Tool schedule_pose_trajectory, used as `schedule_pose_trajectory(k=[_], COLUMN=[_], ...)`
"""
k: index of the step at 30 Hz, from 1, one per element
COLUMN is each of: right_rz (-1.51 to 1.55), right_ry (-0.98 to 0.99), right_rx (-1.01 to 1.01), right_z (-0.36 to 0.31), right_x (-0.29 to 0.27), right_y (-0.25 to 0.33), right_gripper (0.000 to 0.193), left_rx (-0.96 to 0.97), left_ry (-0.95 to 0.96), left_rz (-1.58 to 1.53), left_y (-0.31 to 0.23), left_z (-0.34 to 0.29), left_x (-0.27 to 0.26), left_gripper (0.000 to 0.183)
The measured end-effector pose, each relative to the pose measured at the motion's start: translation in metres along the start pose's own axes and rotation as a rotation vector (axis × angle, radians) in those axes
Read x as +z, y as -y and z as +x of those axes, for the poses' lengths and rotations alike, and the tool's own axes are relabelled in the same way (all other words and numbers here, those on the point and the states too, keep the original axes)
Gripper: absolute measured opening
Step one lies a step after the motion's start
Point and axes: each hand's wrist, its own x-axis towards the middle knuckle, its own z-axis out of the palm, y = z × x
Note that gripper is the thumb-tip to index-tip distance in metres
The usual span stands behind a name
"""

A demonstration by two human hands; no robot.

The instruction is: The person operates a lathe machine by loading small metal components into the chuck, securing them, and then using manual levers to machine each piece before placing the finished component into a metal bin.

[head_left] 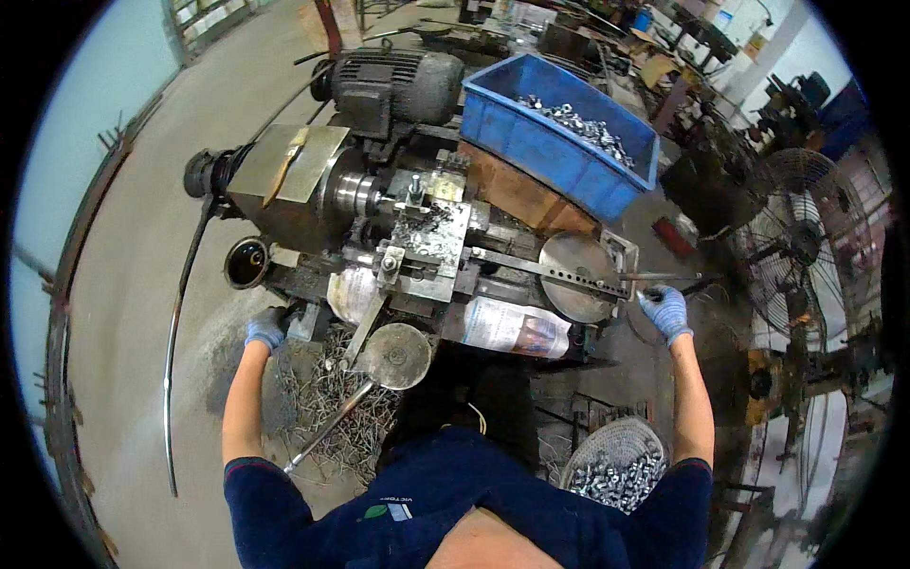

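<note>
My left hand, in a blue-grey knit glove, is at the near left corner of a lathe-like machine. Its fingers are curled against a dark part there, which I cannot make out. On the right, my gloved right hand is closed with its fingers bent; a small dark spot shows in its grip. Just beyond it is a metal lever bar by the perforated arm. The chuck faces the tool slide, which is strewn with dark chips.
A blue crate of small metal parts stands behind the machine, beside a motor. A brush lies on the headstock cover. Metal scraps cover the near left floor. A basket of parts sits near right, a fan far right.
</note>
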Motion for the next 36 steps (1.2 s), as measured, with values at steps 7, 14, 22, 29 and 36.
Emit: schedule_pose_trajectory(k=[7,14,22,29,36], right_rz=[-0.669,-0.583,-0.486,-0.374,-0.356], right_ry=[0.378,0.238,0.099,0.104,0.094], right_rx=[0.107,0.322,0.428,0.615,0.600], right_z=[0.058,0.045,-0.103,-0.187,-0.204], right_x=[0.018,0.023,0.015,0.028,0.030], right_y=[-0.050,-0.122,-0.159,-0.101,-0.087], right_gripper=[0.069,0.060,0.040,0.048,0.048], left_rx=[0.057,0.177,0.131,0.110,0.075], left_ry=[0.168,0.346,0.113,0.128,0.149], left_rz=[-0.252,-0.358,-0.127,-0.221,-0.174], left_y=[-0.013,-0.119,-0.137,-0.137,-0.139], left_z=[-0.110,-0.195,-0.200,-0.199,-0.199], left_x=[-0.046,-0.107,-0.043,-0.041,-0.042], left_gripper=[0.040,0.046,0.023,0.025,0.026])
